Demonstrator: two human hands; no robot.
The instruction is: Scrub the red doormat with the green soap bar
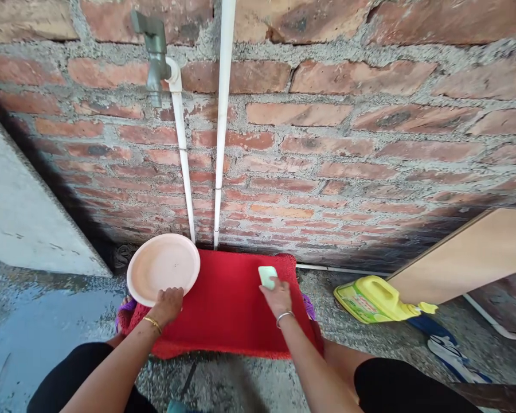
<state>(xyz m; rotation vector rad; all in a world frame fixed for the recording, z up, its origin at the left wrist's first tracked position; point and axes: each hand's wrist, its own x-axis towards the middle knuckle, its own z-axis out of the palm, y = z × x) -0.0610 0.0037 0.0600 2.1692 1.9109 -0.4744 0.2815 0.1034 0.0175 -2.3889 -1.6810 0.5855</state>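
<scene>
My left hand (168, 304) grips the near rim of a pale pink plastic basin (165, 261), fingers closed over the edge. The basin is tilted at the left end of a red cloth (234, 298), and a few tiny specks show inside it. Toward the cloth's right end, my right hand (277, 295) pinches a pale green bar of soap (267, 276), just above or on the cloth; I cannot tell whether the bar touches it. The cloth lies flat over a low support that is mostly hidden, with its edges hanging down.
A metal tap (155, 60) on a white pipe (183, 155) is above and left. Behind stands a brick wall (309, 137). At right are a yellow jug (372, 299) on its side, a slipper (453, 358) and a leaning board (468, 246). The floor (47, 327) at left looks wet.
</scene>
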